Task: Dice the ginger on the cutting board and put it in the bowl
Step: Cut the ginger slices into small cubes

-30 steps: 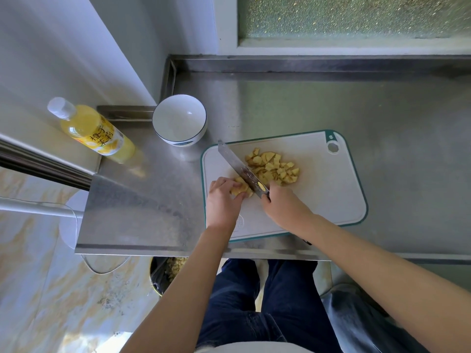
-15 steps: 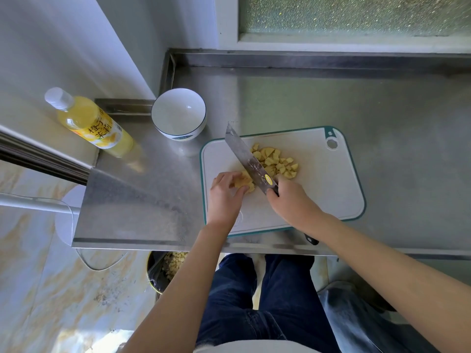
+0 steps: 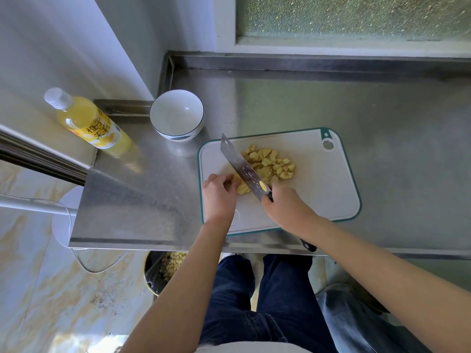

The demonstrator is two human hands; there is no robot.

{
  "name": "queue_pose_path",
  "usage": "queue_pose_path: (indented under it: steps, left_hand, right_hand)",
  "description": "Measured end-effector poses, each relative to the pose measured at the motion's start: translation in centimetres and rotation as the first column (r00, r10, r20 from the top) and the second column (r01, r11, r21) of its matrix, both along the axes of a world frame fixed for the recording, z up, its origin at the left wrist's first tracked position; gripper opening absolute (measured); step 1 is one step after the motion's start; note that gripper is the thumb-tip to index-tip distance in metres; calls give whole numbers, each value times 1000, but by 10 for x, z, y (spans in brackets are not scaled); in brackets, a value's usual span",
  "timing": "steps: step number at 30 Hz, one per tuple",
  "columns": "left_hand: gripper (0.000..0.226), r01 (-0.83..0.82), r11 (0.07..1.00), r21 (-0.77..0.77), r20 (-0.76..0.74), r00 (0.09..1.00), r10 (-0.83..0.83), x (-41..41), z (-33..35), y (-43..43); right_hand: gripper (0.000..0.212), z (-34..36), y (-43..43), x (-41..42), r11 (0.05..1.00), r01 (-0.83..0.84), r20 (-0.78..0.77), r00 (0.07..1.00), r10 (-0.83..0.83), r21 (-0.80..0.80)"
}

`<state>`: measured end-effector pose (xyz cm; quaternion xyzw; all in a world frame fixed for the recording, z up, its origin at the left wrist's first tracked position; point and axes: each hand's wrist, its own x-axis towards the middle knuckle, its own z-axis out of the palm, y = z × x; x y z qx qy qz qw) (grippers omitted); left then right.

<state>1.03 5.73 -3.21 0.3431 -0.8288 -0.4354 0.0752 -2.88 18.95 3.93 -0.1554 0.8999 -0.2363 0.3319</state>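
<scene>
The left hand's [image 3: 219,197] fingers [image 3: 229,181] curl down over the uncut ginger piece [image 3: 242,189], pinning it at the lower left of the cutting board [image 3: 321,194], probably so the tips stay tucked back from the edge. The right hand [image 3: 286,206] wraps tightly round the handle of the knife [image 3: 244,171] just behind the blade's heel, a choked-up hold that suits short, controlled chops. The blade slants toward the upper left, its flat face showing, and appears lifted between cuts. It splits the ginger in 2: the held piece on its left, the diced pile [image 3: 271,165] on its right near the board's middle, pushed clear of the work. The board's right half is bare, so there is room to sweep pieces across. The board's lower edge lies close to the front lip of the steel counter [image 3: 382,118], so stray dice could roll off there. The bowl [image 3: 178,135] waits just off the board's upper-left corner, a short carry, with the bottle [image 3: 89,123] further left, apart from that path.
</scene>
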Motion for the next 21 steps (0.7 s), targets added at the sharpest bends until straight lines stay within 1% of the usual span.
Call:
queue_pose_path:
  steps: [3, 8, 15, 18, 21]
  left_hand:
    - [19, -33, 999, 36, -11, 999, 33, 0, 2, -1]
    - [18, -75, 993, 91, 15, 997, 74, -3, 5, -3]
    - [19, -105, 985, 138, 37, 994, 100, -5, 6, -6]
    - [18, -109, 984, 143, 48, 994, 103, -5, 5, -7]
    - [18, -115, 981, 154, 52, 993, 108, -6, 4, -9]
  right_hand:
    - [37, 0, -1, 1, 1000, 6, 19, 1000, -6, 4]
    - [37, -1, -5, 1, 1000, 18, 31, 999, -18, 24]
    - [32, 6, -16, -2, 994, 2, 71, 997, -10, 108]
    - [34, 11, -20, -5, 989, -24, 74, 997, 14, 143]
    - [24, 11, -23, -5, 988, -26, 72, 997, 16, 151]
